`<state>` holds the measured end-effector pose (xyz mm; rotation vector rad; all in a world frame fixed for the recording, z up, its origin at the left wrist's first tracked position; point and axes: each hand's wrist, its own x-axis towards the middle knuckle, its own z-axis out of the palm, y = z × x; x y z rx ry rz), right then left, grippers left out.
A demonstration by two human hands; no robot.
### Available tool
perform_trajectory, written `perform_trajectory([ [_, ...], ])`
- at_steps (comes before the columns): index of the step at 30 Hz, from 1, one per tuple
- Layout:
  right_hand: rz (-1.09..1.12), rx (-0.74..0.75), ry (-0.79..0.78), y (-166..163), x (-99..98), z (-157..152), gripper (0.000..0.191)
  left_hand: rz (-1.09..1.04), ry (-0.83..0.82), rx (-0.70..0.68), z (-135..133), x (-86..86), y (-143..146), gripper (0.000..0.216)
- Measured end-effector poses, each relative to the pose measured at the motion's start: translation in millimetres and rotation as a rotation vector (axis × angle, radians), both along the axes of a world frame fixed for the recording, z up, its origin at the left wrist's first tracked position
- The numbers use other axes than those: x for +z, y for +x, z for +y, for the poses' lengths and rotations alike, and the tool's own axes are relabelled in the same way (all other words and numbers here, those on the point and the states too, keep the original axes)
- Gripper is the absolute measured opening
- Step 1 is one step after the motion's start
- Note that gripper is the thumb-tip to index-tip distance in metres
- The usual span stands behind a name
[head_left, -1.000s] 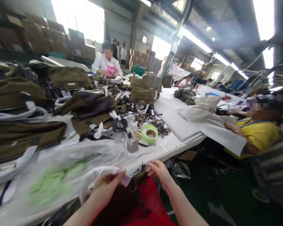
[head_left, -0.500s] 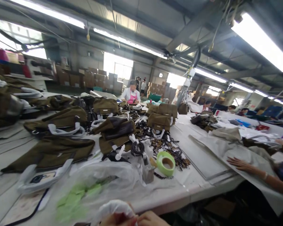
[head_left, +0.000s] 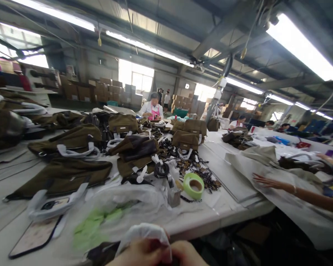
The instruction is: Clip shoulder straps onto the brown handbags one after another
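- Wrap (head_left: pixel 144 232), white, pinched by left hand (head_left: pixel 140 255), nearside of tape roll (head_left: pixel 193 186)
- right hand (head_left: pixel 187 255) alongside, grip can't tell
- seems mid-wrapping; next needs steady tension

Wrap (head_left: pixel 144 234): thin white film, probably plastic, crinkled.
Bags (head_left: pixel 63 177): olive woven cloth, matt.
Sack (head_left: pixel 127 203): clear glossy plastic.
Tape roll (head_left: pixel 193 186): green, smooth sheen.
Surface (head_left: pixel 227 214): white, matt, smooth.

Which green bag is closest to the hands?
The flat olive bag lying front left, beside the clear plastic bag; the other bags sit farther up the table.
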<state>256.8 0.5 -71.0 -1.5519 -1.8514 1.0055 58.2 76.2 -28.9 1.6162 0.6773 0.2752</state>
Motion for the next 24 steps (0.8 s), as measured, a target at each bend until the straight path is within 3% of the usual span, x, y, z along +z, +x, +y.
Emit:
perform_trajectory([
  [5,-0.023,-0.092,0.129,31.1,43.2,-15.6,0.023,-0.141,-0.007,-0.093,1.1,36.7,-24.7,0.042],
  [8,-0.021,-0.134,0.139,57.9,67.5,-20.0,0.022,-0.164,-0.086,-0.086,13.3,38.1,-40.3,0.034],
  [10,0.018,-0.201,0.140,75.8,76.7,-26.3,0.024,-0.151,-0.096,0.017,19.9,32.5,-45.6,0.035],
  [12,0.114,-0.333,0.143,92.2,81.8,-34.2,0.027,-0.148,-0.148,0.135,23.8,26.0,-46.9,0.039],
  [15,0.373,-0.646,0.152,116.4,89.2,-41.9,0.036,-0.179,-0.222,0.231,27.6,18.9,-44.5,0.043],
  [19,0.687,-1.075,0.368,158.6,108.0,-30.4,0.043,-0.155,-0.068,0.283,35.0,15.2,-39.3,0.042],
  [22,0.816,-1.212,0.541,199.2,117.1,-3.6,0.040,-0.163,-0.041,0.319,39.9,14.2,-34.7,0.040],
  [24,0.856,-1.279,0.565,224.3,112.6,17.1,0.034,-0.172,-0.033,0.347,41.0,13.7,-31.5,0.038],
])
